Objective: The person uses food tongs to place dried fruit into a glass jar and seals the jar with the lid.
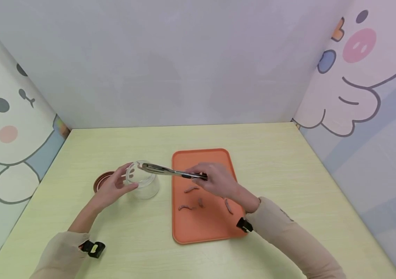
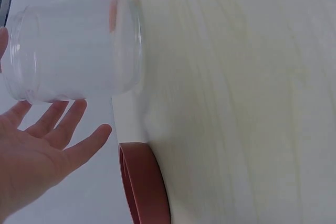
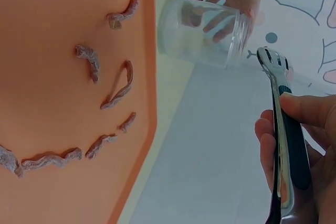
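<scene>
A clear, lidless jar (image 1: pixel 148 190) stands upright on the table left of the tray. My left hand (image 1: pixel 111 190) holds it near the rim, thumb on the near side and fingers round the far side. My right hand (image 1: pixel 215 180) grips metal tongs (image 1: pixel 164 170) by their dark handles. In the head view the tong tips overlap the jar's mouth; in the right wrist view the slotted head (image 3: pixel 273 60) is just beyond the rim. I cannot tell whether the tongs pinch anything. Several twisted, greyish-brown strips (image 3: pixel 90 60) like dried meat lie on the orange tray (image 1: pixel 201 228).
A reddish-brown round lid (image 2: pixel 147 187) lies on the table behind my left hand, partly covered by it in the head view. The pale wood table (image 1: pixel 142 240) meets a plain wall at the back and cartoon-printed walls at both sides.
</scene>
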The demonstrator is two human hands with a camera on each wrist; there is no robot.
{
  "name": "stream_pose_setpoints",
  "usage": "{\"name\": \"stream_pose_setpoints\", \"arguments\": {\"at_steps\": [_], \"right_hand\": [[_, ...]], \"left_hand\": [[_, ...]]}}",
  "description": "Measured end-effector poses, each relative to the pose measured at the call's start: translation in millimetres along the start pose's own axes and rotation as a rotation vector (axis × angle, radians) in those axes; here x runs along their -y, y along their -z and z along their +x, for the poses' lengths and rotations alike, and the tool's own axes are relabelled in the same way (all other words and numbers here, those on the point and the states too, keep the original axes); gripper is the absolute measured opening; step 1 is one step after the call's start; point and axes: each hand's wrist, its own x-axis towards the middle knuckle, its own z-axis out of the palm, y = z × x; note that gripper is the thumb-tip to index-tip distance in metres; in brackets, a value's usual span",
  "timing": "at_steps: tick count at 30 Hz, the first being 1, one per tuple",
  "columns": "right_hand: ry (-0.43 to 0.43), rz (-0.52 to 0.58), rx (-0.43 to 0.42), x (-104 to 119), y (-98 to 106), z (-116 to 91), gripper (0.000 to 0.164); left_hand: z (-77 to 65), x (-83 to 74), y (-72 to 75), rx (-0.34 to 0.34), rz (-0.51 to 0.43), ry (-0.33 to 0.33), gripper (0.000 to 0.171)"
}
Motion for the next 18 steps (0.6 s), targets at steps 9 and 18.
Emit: {"name": "stream_pose_setpoints", "arguments": {"at_steps": [9, 18], "right_hand": [[-0.021, 0.063, -0.007, -0.1, 3.8, -4.0, 0.028], [0.028, -0.041, -0.117, -19.7, 27.7, -23.1, 0.032]], "left_hand": [[-0.3, -0.5, -0.9, 0.002, -0.003, 0.009, 0.070], [-0.5, -0.1, 0.1, 0.012, -0.050, -0.003, 0.070]]}}
